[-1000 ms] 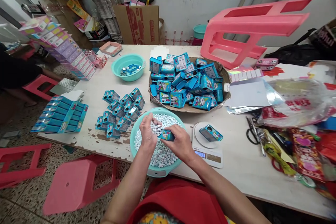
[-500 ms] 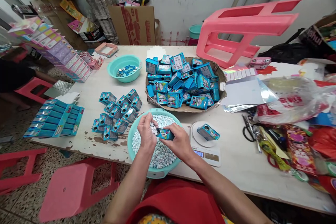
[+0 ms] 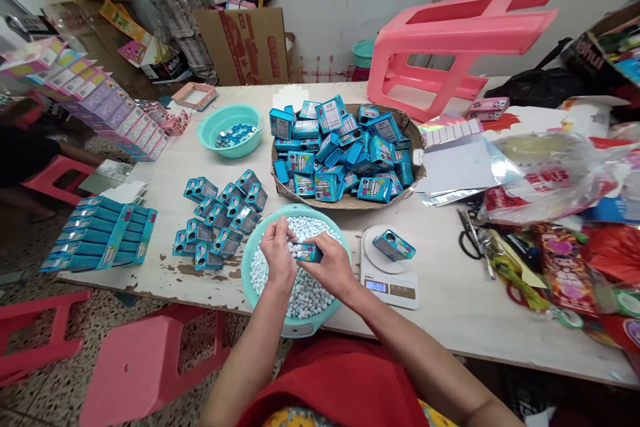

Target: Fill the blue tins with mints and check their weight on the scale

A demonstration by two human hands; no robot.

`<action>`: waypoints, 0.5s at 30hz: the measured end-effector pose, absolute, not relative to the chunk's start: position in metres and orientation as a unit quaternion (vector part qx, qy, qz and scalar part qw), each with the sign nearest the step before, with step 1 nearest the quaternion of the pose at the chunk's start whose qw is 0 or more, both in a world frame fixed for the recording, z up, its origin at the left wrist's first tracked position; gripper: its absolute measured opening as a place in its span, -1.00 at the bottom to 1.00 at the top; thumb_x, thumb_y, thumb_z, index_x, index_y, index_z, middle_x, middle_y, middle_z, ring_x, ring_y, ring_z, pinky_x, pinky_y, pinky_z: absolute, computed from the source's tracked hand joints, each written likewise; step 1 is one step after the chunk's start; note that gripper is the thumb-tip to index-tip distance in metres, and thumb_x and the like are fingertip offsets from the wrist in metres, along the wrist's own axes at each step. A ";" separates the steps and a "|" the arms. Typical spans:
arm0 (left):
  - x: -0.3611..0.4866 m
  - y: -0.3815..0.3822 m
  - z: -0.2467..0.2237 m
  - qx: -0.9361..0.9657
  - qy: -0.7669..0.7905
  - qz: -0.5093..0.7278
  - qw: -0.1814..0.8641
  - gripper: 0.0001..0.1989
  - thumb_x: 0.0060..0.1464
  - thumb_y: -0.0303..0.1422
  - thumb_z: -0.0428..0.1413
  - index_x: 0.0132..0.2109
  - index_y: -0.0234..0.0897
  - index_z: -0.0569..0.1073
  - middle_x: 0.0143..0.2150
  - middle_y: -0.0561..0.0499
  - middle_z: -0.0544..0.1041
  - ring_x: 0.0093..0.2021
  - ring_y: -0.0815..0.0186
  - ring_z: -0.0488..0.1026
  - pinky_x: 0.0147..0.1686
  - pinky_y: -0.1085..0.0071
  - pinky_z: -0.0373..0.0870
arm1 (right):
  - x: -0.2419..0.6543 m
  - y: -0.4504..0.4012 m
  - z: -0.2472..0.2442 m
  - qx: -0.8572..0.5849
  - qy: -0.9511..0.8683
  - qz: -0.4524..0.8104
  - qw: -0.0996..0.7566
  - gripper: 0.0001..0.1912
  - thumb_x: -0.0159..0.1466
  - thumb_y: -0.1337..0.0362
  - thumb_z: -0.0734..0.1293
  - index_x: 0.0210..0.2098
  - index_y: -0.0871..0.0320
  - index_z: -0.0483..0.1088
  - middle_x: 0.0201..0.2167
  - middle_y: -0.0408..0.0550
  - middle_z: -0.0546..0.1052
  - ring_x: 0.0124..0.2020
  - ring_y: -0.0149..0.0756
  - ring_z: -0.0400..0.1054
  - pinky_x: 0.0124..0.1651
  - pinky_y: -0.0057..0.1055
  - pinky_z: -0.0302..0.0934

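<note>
My right hand (image 3: 331, 265) grips a small blue candy tin (image 3: 307, 252) lying on its side over the turquoise basin (image 3: 247, 283). My left hand (image 3: 278, 252) is closed at the tin's left end, with white candies (image 3: 294, 247) between its fingers and the opening. Small pale candies (image 3: 305, 297) fill the basin below both hands. Just right of the basin, another blue tin (image 3: 394, 245) rests on the white kitchen scale (image 3: 370, 265), whose display is lit. A group of blue tins (image 3: 220, 215) with round holes in their tops stands to the left.
Behind the basin, a cardboard tray (image 3: 345, 204) is heaped with blue tins. A second turquoise basin (image 3: 205, 137) holds small round lids. Blue display boxes (image 3: 100, 233) sit at the left edge. Scissors (image 3: 469, 240) and plastic bags lie right; a pink stool (image 3: 450, 47) lies tipped behind.
The camera view has shifted slightly, so the table items appear a little further left. Both hands stay together at the tin's opening over the basin.
</note>
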State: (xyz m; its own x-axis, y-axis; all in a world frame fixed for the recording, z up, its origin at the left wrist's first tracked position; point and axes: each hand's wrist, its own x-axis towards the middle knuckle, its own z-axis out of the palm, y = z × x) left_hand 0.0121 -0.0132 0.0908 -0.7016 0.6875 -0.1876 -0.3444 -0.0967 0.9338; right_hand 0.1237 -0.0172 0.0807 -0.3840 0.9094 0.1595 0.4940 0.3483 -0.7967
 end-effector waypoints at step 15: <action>0.016 -0.009 0.078 0.149 0.539 0.722 0.407 -0.64 -0.06 -0.20 0.22 -0.49 -0.30 0.20 -0.67 0.24 0.06 -0.70 0.57 -0.01 -0.73 0.61 -0.10 | 0.134 -0.023 0.072 -0.462 -0.752 0.347 0.317 -0.68 0.01 0.35 0.44 -0.21 0.10 0.42 -0.30 -0.09 0.47 -0.21 -0.19 0.35 -0.17 -0.33 0.21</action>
